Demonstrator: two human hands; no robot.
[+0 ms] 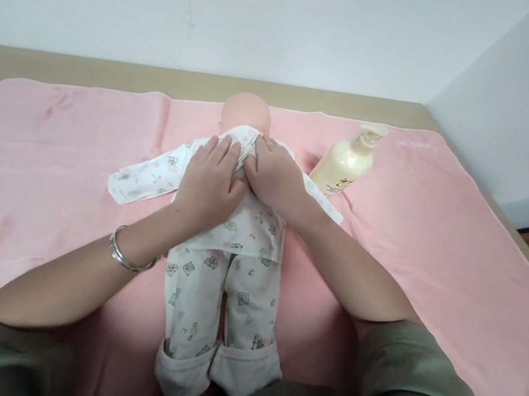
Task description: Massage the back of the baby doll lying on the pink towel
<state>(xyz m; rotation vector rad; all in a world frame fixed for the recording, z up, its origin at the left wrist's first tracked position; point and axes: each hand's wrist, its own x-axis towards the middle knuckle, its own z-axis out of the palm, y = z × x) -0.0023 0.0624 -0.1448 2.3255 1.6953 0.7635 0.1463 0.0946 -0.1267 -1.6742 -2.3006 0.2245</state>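
Observation:
A baby doll [247,111] lies on a pink cloth, its bald head away from me. It wears a white printed top [252,236] and matching trousers [249,304] with turned-up cuffs. My left hand [210,182] rests flat on the left part of the doll's chest, fingers extended. On the upper chest near the collar lies my right hand [275,176], its fingers stretched over the fabric. Both hands touch the top close to each other, and neither grips anything visible. The doll's sleeves spread out to both sides.
A cream pump bottle [343,167] stands on the pink cloth [43,188] just right of the doll's sleeve. The wooden table edge [112,74] meets a pale wall behind. Brown wood shows at the far right.

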